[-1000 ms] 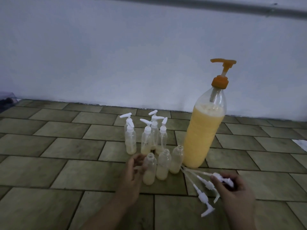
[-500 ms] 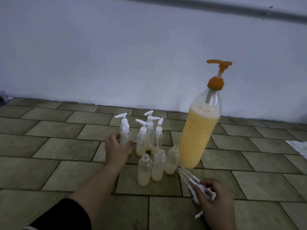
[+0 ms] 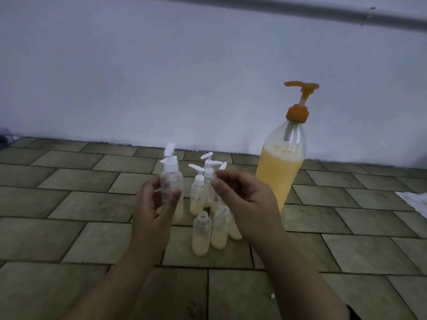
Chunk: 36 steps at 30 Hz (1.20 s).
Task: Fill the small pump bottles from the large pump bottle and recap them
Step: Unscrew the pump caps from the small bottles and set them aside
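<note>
Head view: the left hand [image 3: 153, 204] lifts a capped small bottle [image 3: 172, 181] that looks empty, its fingers [image 3: 173, 195] curled round the clear body. The right hand [image 3: 240, 199] hovers beside it, fingers loosely bent and holding nothing that shows. The likely step is unscrewing the white pump cap [image 3: 169, 160]: grip low, twist the collar, not the nozzle. The large pump bottle [image 3: 280, 172] stands to the right on the tiled floor [image 3: 69, 204]. The right hand hides part of the uncapped bottles [image 3: 211, 229]; whether loose pumps lie behind it cannot be told.
</note>
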### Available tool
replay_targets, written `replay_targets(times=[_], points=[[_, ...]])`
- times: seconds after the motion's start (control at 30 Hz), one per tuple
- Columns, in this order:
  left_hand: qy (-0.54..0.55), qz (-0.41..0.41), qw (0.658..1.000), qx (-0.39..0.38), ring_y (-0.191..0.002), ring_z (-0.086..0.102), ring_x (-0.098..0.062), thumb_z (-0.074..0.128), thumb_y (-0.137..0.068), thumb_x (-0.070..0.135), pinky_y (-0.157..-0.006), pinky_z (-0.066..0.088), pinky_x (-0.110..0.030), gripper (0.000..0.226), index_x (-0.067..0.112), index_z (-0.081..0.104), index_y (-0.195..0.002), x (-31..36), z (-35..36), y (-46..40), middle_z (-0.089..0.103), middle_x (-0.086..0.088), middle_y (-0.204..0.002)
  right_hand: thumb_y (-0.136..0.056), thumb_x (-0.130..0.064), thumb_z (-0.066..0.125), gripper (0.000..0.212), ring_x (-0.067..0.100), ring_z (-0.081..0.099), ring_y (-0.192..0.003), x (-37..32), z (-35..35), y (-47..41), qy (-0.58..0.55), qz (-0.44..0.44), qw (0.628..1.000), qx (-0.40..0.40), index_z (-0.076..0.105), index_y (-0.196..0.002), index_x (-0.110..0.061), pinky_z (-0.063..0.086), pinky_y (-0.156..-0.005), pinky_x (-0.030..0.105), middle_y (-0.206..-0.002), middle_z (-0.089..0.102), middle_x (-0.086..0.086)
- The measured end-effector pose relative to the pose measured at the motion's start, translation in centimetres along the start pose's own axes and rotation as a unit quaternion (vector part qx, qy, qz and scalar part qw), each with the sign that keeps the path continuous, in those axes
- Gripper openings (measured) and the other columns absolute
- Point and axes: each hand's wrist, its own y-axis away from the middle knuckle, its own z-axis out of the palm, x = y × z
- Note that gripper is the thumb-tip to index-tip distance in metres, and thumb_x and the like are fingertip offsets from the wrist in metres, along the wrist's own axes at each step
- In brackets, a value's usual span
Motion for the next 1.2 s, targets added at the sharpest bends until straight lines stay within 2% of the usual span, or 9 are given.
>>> replay_targets(times=[0.13, 0.23, 0.37, 0.47, 0.53, 0.7, 0.83, 1.03, 1.2], points=[[0.029, 0.031, 0.996, -0.078, -0.104, 0.062, -0.015, 0.058, -0.08, 0.052, -0.083, 0.05, -0.032, 0.05, 0.029, 0.054, -0.124, 2.2, 0.4, 1.7, 0.063, 0.001, -0.115, -0.078, -0.032, 0.074, 0.017, 0.004, 0.06, -0.073, -2.2, 2.0, -1.1, -0.014, 0.031, 0.998, -0.044, 0.07, -0.094, -0.026, 0.049, -0.065, 0.019, -0.084, 0.069, -0.01], [0.033, 0.026, 0.992, -0.12, -0.108, 0.06, -0.001, 0.059, -0.083, 0.044, -0.084, 0.048, -0.016, 0.048, 0.026, 0.054, -0.128, 3.1, 0.9, 2.6, 0.065, 0.017, -0.114, -0.074, -0.03, 0.078, 0.021, 0.007, 0.054, -0.065, -2.4, 2.0, -1.3, -0.008, 0.04, 0.999, -0.014, 0.071, -0.088, -0.017, 0.048, -0.062, 0.024, -0.075, 0.065, 0.001], [0.16, -0.039, 0.973, -0.162, -0.079, 0.064, -0.003, 0.057, -0.084, 0.039, -0.067, 0.05, -0.018, 0.027, 0.025, 0.068, -0.104, 3.9, 0.8, 3.1, 0.07, 0.009, -0.085, -0.079, -0.019, 0.073, 0.021, 0.018, 0.067, -0.088, -2.7, 0.8, -1.6, -0.051, 0.087, 0.991, -0.083, 0.071, -0.099, -0.016, 0.051, -0.091, 0.039, -0.091, 0.072, 0.008], [0.179, -0.039, 0.969, -0.167, -0.077, 0.065, -0.005, 0.06, -0.074, 0.062, -0.066, 0.051, -0.018, 0.033, 0.038, 0.07, -0.095, 4.3, 0.7, 3.4, 0.07, 0.008, -0.083, -0.083, -0.009, 0.066, 0.056, 0.013, 0.065, -0.103, -2.9, -0.3, -1.9, -0.094, 0.112, 0.986, -0.085, 0.049, -0.133, -0.023, 0.043, -0.102, 0.037, -0.096, 0.074, 0.001], [0.161, -0.038, 0.97, -0.177, -0.078, 0.064, -0.004, 0.057, -0.071, 0.07, -0.067, 0.051, -0.018, 0.038, 0.041, 0.068, -0.095, 4.3, 0.8, 3.5, 0.069, 0.01, -0.084, -0.078, -0.014, 0.069, 0.067, 0.012, 0.065, -0.104, -2.9, -0.7, -1.8, -0.109, 0.107, 0.986, -0.069, 0.042, -0.139, -0.023, 0.039, -0.106, 0.04, -0.093, 0.074, -0.001], [0.157, -0.03, 0.957, -0.241, -0.081, 0.062, -0.003, 0.051, -0.086, 0.042, -0.069, 0.047, -0.016, 0.039, 0.018, 0.059, -0.115, 4.5, 1.7, 3.5, 0.067, 0.011, -0.087, -0.053, -0.023, 0.081, 0.09, 0.016, 0.067, -0.1, -2.6, -0.5, -1.5, -0.129, 0.09, 0.984, -0.079, 0.045, -0.136, -0.024, 0.048, -0.096, 0.035, -0.094, 0.073, 0.003], [0.149, -0.046, 0.967, -0.201, -0.084, 0.063, 0.0, 0.048, -0.085, 0.041, -0.071, 0.049, -0.017, 0.035, 0.029, 0.059, -0.116, 4.6, 1.3, 3.3, 0.069, 0.014, -0.091, -0.053, -0.013, 0.081, 0.077, 0.018, 0.067, -0.091, -2.1, -1.4, -1.7, -0.168, 0.09, 0.981, -0.036, 0.055, -0.125, -0.02, 0.053, -0.078, 0.025, -0.086, 0.069, 0.001], [0.096, -0.056, 0.957, -0.267, -0.102, 0.063, -0.006, 0.058, -0.081, 0.049, -0.078, 0.051, -0.023, 0.038, 0.039, 0.056, -0.118, 3.8, 0.7, 2.7, 0.066, 0.014, -0.108, -0.052, -0.016, 0.081, 0.063, 0.023, 0.064, -0.085, -2.0, -1.5, -1.6, -0.151, 0.06, 0.987, -0.011, 0.065, -0.113, -0.019, 0.055, -0.085, 0.037, -0.08, 0.062, 0.007], [-0.022, -0.032, 0.98, -0.197, -0.1, 0.06, -0.002, 0.07, -0.072, 0.05, -0.081, 0.048, -0.022, 0.047, 0.043, 0.052, -0.115, 2.6, -0.1, 1.7, 0.062, 0.021, -0.108, -0.059, -0.007, 0.072, 0.045, 0.019, 0.07, -0.088, -4.2, -4.4, -1.2, -0.171, -0.016, 0.982, 0.074, 0.064, -0.103, -0.015, 0.054, -0.071, 0.02, -0.087, 0.071, 0.006]])
